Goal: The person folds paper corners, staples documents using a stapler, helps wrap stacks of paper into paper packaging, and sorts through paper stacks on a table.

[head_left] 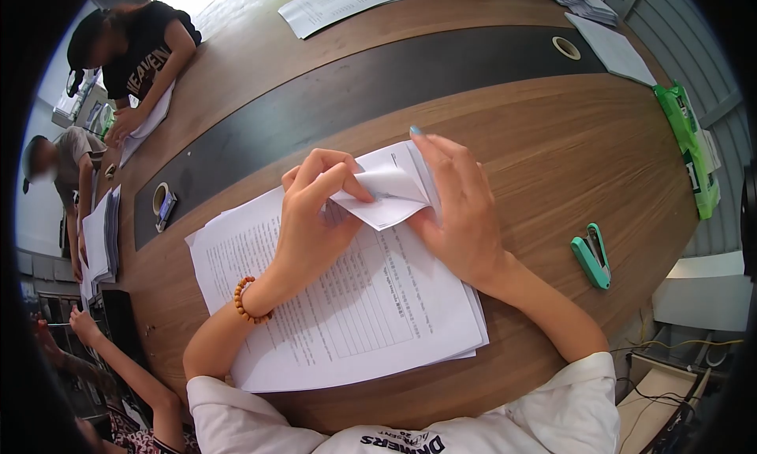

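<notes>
A stack of printed paper sheets (339,320) lies on the table in front of me, with lines of text and a ruled table on the top page. At its far end several sheets are lifted, and a folded-over paper corner (386,210) shows its white back. My left hand (315,198), with a beaded bracelet (251,300) on the wrist, pinches this corner with bent fingers. On the right edge of the lifted sheets rests my right hand (461,210), fingers long and nearly straight, thumb by the folded corner. The sheets lie between its thumb and fingers.
A green stapler (591,257) lies to the right. Tape rolls (566,49) and a phone (166,211) are on the dark strip. More papers (355,3) lie at the far side, a green packet (688,150) at the right edge. Other people (146,56) work at the left.
</notes>
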### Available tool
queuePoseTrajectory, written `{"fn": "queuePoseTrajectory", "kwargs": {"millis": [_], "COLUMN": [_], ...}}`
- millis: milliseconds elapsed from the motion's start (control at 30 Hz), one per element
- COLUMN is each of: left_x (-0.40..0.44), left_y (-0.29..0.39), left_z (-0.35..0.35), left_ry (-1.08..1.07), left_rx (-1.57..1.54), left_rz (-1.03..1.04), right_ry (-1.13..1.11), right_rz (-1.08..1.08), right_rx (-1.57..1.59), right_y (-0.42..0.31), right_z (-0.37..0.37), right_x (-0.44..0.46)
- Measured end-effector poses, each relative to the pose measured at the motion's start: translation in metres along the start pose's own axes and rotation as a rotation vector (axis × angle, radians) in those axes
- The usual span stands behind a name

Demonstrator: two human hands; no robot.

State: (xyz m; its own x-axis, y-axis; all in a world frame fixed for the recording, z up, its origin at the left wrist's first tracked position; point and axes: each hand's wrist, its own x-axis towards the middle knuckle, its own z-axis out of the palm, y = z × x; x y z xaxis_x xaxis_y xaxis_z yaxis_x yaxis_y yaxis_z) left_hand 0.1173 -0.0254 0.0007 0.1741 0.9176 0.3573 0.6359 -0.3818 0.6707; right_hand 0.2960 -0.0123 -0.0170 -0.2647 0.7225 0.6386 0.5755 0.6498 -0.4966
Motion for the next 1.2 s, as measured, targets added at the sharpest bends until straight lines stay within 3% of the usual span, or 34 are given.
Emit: {"fn": "queuePoseTrajectory", "kwargs": {"millis": [67, 133, 233, 333, 433, 533, 667, 767, 800, 867, 933, 1000, 1033, 1133, 1200], "left_x": [0.0, 0.001, 0.0, 0.0, -0.002, -0.003, 0.001, 0.006, 0.008, 0.01, 0.01, 0.011, 0.014, 0.03, 0.036], "left_y": [0.003, 0.006, 0.0, -0.001, -0.011, -0.003, 0.01, -0.001, -0.003, -0.006, -0.01, -0.026, -0.042, -0.09, -0.098], "left_z": [0.0, -0.001, -0.004, -0.005, -0.009, -0.008, -0.005, -0.013, -0.016, -0.02, -0.02, -0.023, -0.024, -0.032, -0.032], "left_ry": [0.026, 0.033, 0.008, 0.05, 0.004, 0.046, 0.124, -0.094, -0.094, -0.142, -0.074, 0.033, 0.002, -0.382, -0.477], "left_rx": [-0.005, -0.04, -0.043, -0.238, -0.117, 0.048, 0.0, 0.044, 0.044, -0.392, -0.428, -0.907, -1.009, -1.497, -1.596], "left_rz": [0.0, -0.001, 0.032, -0.103, 0.012, 0.141, 0.066, 0.105, 0.105, -0.045, -0.037, -0.089, -0.018, 0.128, 0.107], "right_ry": [0.016, 0.031, 0.074, 0.093, 0.104, 0.09, 0.088, 0.001, -0.045, -0.091, -0.191, -0.208, -0.216, -0.202, -0.185], "right_rz": [0.069, -0.186, -0.328, -0.373, -0.41, -0.443, -0.445, -0.387, -0.294, -0.197, -0.032, 0.039, 0.058, 0.066, 0.057], "right_rx": [0.083, 0.102, 0.088, 0.048, 0.063, 0.061, 0.028, 0.106, 0.355, 0.604, 0.846, 0.906, 0.883, 0.833, 0.808], "right_y": [0.004, 0.013, 0.015, 0.014, 0.014, 0.015, 0.014, 0.018, 0.019, 0.026, 0.039, 0.045, 0.046, 0.046, 0.046], "right_z": [0.0, 0.003, 0.001, -0.002, -0.003, -0.002, -0.004, -0.005, -0.004, -0.005, -0.008, 0.0, 0.003, 0.006, 0.007], "right_x": [-0.002, -0.007, -0.006, -0.007, -0.007, -0.007, -0.005, 0.0, 0.006, 0.013, 0.013, 0.006, 0.003, 0.002, 0.002]}}
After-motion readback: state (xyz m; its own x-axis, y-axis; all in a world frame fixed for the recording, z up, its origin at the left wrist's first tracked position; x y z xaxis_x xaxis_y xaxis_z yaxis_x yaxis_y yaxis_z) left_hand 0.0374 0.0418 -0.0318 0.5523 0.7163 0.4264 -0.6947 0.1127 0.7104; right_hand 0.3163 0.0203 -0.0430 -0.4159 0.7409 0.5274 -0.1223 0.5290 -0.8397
